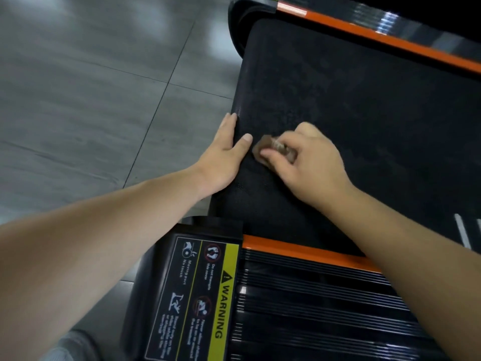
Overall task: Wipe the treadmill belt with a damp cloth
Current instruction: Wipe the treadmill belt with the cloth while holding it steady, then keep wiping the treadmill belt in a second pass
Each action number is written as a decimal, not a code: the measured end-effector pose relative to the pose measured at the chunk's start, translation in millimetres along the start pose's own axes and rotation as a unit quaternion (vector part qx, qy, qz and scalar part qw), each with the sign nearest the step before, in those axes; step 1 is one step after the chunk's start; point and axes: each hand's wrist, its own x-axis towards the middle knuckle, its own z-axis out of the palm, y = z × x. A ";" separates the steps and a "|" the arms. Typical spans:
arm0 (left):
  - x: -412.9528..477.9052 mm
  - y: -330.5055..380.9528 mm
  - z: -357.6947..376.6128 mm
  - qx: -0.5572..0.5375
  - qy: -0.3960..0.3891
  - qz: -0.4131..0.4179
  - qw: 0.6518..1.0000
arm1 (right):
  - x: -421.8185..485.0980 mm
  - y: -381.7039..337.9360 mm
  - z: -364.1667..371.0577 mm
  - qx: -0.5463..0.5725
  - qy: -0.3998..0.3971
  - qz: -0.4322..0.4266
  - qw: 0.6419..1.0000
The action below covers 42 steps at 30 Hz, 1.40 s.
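Note:
The black treadmill belt (364, 113) fills the upper right, with dull smudges across it. My right hand (309, 162) grips a small bunched brownish cloth (268, 145) and holds it down on the belt near the rear end. My left hand (223, 155) lies flat with straight fingers along the belt's rear edge, thumb on the belt just left of the cloth. Most of the cloth is hidden under my fingers.
An orange-trimmed ribbed side rail (312, 295) with a yellow warning label (223, 290) lies close to me. The far side rail (377, 35) runs along the top right. Grey floor tiles (91, 87) spread to the left. My knee (67, 347) shows at the bottom.

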 end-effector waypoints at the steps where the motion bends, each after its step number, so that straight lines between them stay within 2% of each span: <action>1: 0.2 -0.8 -0.6 -0.002 0.005 -0.001 1.000 | 2.9 -5.5 6.1 0.011 0.013 0.021 1.000; 3: 1.4 -1.0 0.2 -0.021 0.009 -0.004 1.000 | -17.8 -17.1 8.9 0.068 -0.026 -0.036 0.997; 5: -0.2 -1.4 -0.7 -0.036 0.012 -0.018 0.999 | -50.0 -19.5 -3.8 0.143 -0.131 -0.093 0.977; 7: -0.5 1.2 -1.1 -0.036 0.000 -0.026 0.999 | -60.9 -2.6 -20.4 0.142 -0.167 -0.085 0.972; 9: -2.2 3.6 -1.4 -0.026 -0.009 -0.026 0.999 | -63.5 19.0 -33.6 0.118 -0.142 -0.033 0.982; 12: -2.4 3.5 -1.3 -0.020 -0.006 -0.028 0.999 | -84.5 42.7 -47.1 0.046 -0.066 0.099 0.992; 15: -1.6 2.0 0.1 -0.010 0.000 -0.026 1.000 | -108.2 38.4 -49.0 -0.003 -0.017 0.242 0.970; 18: 1.3 -2.6 -0.7 -0.008 0.004 -0.017 1.000 | -101.0 10.3 -34.5 -0.008 0.016 0.311 0.950; 20: 2.9 -4.7 -0.7 -0.016 0.009 -0.008 1.000 | -83.3 -18.1 -18.0 -0.007 0.010 0.303 0.953; 24: 7.4 -4.7 -6.4 -0.106 0.002 -0.004 0.994 | -49.1 -72.6 15.4 0.021 -0.008 0.195 0.980; 26: 7.3 -1.4 -18.2 -0.122 0.004 -0.013 0.992 | -40.3 -77.5 17.5 0.046 -0.015 0.164 0.985; 30: -1.0 14.9 -58.2 0.048 0.047 0.006 0.998 | -41.7 -68.8 0.9 0.127 -0.044 0.165 0.977; 34: -23.8 33.3 -105.0 0.216 0.050 0.000 0.975 | -49.9 -89.6 -7.4 0.194 -0.058 0.175 0.964; 39: -62.5 51.0 -167.3 0.328 0.022 -0.062 0.942 | -58.1 -135.0 -31.5 0.159 -0.050 0.160 0.973; 42: -83.6 76.7 -203.0 0.360 0.004 -0.096 0.928 | -46.6 -165.0 -53.0 0.132 -0.109 0.154 0.973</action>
